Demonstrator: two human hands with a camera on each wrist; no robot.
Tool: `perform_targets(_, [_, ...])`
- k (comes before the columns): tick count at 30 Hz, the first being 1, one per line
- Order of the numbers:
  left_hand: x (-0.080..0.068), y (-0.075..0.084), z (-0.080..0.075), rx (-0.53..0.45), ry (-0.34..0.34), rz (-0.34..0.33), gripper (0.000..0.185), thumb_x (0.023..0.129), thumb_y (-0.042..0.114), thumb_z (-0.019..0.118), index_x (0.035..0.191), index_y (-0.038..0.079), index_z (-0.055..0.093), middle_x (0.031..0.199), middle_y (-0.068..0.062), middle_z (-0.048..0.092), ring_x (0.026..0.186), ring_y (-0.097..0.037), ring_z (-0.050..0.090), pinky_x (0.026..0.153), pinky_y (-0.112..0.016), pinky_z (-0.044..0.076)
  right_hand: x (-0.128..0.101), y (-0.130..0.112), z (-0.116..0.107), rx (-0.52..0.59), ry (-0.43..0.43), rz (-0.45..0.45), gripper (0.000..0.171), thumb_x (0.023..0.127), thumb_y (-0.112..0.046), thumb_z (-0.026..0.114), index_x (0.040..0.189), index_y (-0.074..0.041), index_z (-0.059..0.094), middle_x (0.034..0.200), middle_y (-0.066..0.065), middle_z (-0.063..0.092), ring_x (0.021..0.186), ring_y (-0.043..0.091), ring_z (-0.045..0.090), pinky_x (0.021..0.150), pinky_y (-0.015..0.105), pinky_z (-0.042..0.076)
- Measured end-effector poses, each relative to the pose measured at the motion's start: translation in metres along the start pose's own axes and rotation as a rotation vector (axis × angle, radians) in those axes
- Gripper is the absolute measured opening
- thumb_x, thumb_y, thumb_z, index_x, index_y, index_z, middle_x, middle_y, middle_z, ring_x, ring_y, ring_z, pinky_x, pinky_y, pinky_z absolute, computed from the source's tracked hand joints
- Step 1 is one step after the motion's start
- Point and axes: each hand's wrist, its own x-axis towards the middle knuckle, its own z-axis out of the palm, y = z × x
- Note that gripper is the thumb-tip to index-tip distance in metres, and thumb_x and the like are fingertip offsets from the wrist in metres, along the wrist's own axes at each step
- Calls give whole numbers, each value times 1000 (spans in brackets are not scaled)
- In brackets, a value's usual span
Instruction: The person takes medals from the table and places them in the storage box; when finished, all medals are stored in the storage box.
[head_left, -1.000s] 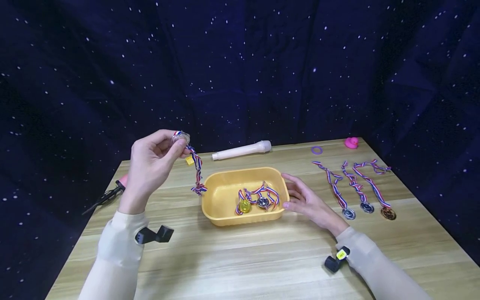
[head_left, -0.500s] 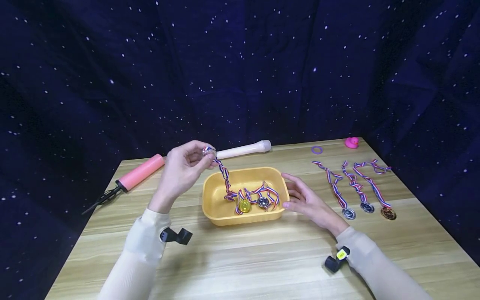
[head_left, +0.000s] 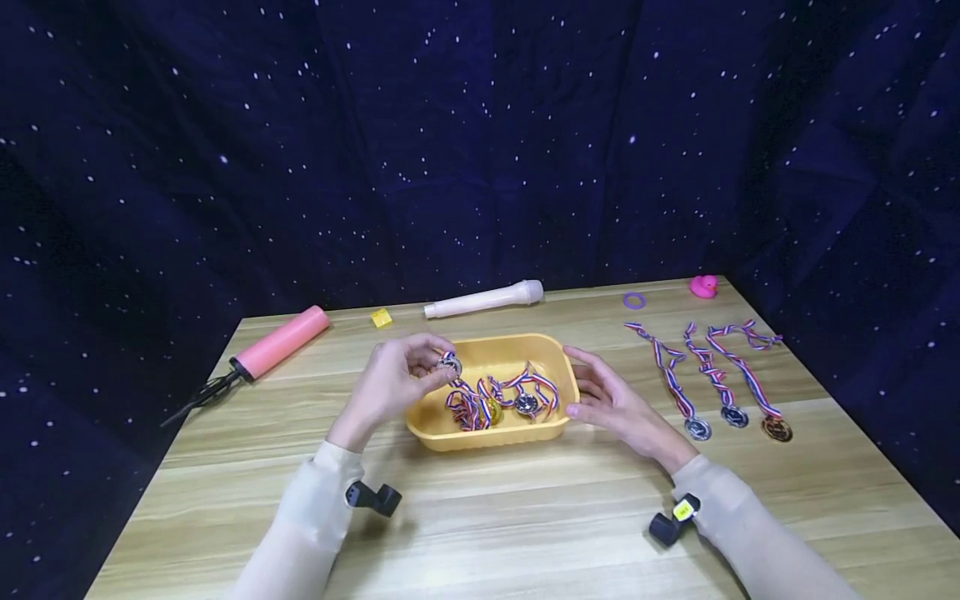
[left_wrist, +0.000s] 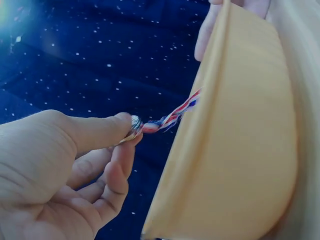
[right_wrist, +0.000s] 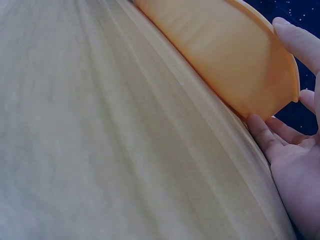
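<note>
My left hand [head_left: 393, 379] is over the left end of the yellow plastic tub [head_left: 442, 437]. Between thumb and fingers it pinches a silver medal [head_left: 450, 363], seen edge-on in the left wrist view. The medal's red, white and blue ribbon [left_wrist: 175, 114] runs down over the rim and bunches inside. A gold medal [head_left: 492, 410], partly covered by that ribbon, and a dark silver medal [head_left: 527, 404] lie in the tub with their ribbons. At the right end, my right hand [head_left: 615, 404] holds the tub, thumb at the rim and fingers along the end wall.
Three ribboned medals lie in a row on the right: two silver [head_left: 697, 428] and one bronze [head_left: 777, 429]. Along the back are a yellow cube [head_left: 381, 317], white microphone-shaped stick [head_left: 483, 300], purple ring [head_left: 633, 301] and pink duck [head_left: 703, 287]. A pink pump [head_left: 281, 343] lies left.
My left hand has carried the silver medal right and down to the tub, and its ribbon has sunk inside over the gold medal. The right hand has stayed at the tub's end.
</note>
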Motion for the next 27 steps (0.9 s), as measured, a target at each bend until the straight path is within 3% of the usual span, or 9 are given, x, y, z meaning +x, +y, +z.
perform_targets(17, [-1, -11, 19, 145, -112, 5, 32, 81, 2, 97, 110, 10, 84, 91, 3, 81, 79, -9, 74, 77, -28, 66, 0, -1, 0, -25, -2, 0, 89, 103, -5, 76, 176, -19, 28, 162, 27, 48, 148, 46, 52, 117, 27, 53])
perform_targets(23, [-1, -14, 22, 225, -161, 56, 30, 81, 3, 99, 107, 9, 84, 88, 2, 80, 74, -8, 70, 68, -27, 62, -1, 0, 0, -33, -2, 0, 89, 103, -6, 77, 176, -19, 28, 162, 27, 48, 148, 46, 52, 118, 27, 52])
perform_targets(27, [-1, -15, 21, 303, -160, 108, 29, 82, 6, 99, 107, 9, 85, 95, -2, 82, 82, -15, 73, 72, -31, 61, -1, 0, 0, -29, -3, -5, 89, 103, -6, 77, 176, -18, 28, 162, 28, 49, 148, 46, 52, 118, 28, 53])
